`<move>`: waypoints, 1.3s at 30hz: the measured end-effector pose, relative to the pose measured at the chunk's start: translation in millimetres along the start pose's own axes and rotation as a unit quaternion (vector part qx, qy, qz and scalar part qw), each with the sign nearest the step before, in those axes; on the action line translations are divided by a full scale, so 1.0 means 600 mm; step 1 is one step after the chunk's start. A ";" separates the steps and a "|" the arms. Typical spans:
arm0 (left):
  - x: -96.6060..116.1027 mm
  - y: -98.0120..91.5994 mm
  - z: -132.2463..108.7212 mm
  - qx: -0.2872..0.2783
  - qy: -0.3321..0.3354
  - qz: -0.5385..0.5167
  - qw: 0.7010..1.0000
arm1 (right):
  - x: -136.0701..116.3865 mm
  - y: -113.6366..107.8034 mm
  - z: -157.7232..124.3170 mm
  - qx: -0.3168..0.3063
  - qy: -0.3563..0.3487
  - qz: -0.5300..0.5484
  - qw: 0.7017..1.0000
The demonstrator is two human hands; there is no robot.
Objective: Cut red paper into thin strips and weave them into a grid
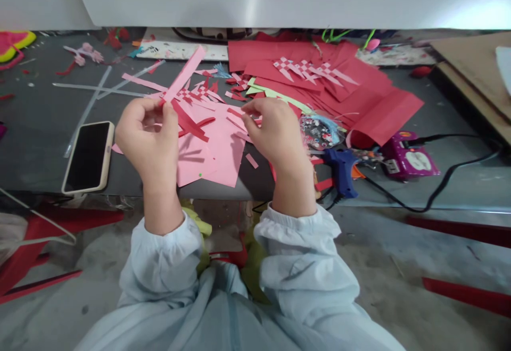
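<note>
My left hand (149, 135) pinches a folded bundle of paper strips between thumb and fingers. A pink paper strip (186, 74) sticks up and to the right from it, and red paper strips (191, 122) hang down on the right side. My right hand (275, 130) is apart from the bundle, with its thumb and fingers curled towards each other. Red and pink strip ends (236, 117) show beside those fingertips; whether they are gripped or lie behind is unclear. Under both hands lie pink paper sheets (227, 154). Woven red-and-pink checkered pieces (195, 94) lie just behind.
Red paper sheets (331, 95) with more checkered pieces (309, 69) cover the back right. A blue glue gun (341, 173), a purple box (411, 157) and a black cable (443, 181) lie right. Left are a phone (88, 157) and clear glue sticks (96, 89).
</note>
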State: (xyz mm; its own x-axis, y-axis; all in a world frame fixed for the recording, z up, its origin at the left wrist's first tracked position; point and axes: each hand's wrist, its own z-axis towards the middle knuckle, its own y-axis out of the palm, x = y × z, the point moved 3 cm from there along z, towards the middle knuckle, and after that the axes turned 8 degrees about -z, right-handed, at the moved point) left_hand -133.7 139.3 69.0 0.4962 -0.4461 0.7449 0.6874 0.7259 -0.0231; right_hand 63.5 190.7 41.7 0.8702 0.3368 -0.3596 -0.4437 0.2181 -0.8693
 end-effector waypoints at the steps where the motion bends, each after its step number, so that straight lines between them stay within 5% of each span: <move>1: -0.001 -0.001 0.000 -0.003 -0.001 0.009 1.000 | -0.007 0.005 0.000 -0.012 -0.011 -0.007 1.000; 20: -0.015 -0.033 0.005 -0.048 -0.075 0.099 0.991 | -0.090 0.096 -0.007 -0.148 -0.136 -0.048 0.978; 31: -0.010 -0.032 0.001 -0.062 -0.087 0.105 0.989 | -0.090 0.088 -0.011 -0.166 -0.128 -0.095 0.973; 39: -0.005 -0.023 -0.004 -0.068 -0.084 0.086 0.990 | -0.071 0.077 -0.006 -0.124 -0.083 -0.143 0.978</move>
State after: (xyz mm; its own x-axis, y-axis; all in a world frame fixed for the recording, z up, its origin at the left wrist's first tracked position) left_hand -143.4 129.0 65.5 0.5245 -0.2208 0.8223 0.6712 0.7014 -0.2398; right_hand 6.7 183.0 15.9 0.8953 0.4429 -0.0475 -0.1037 0.1034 -0.9892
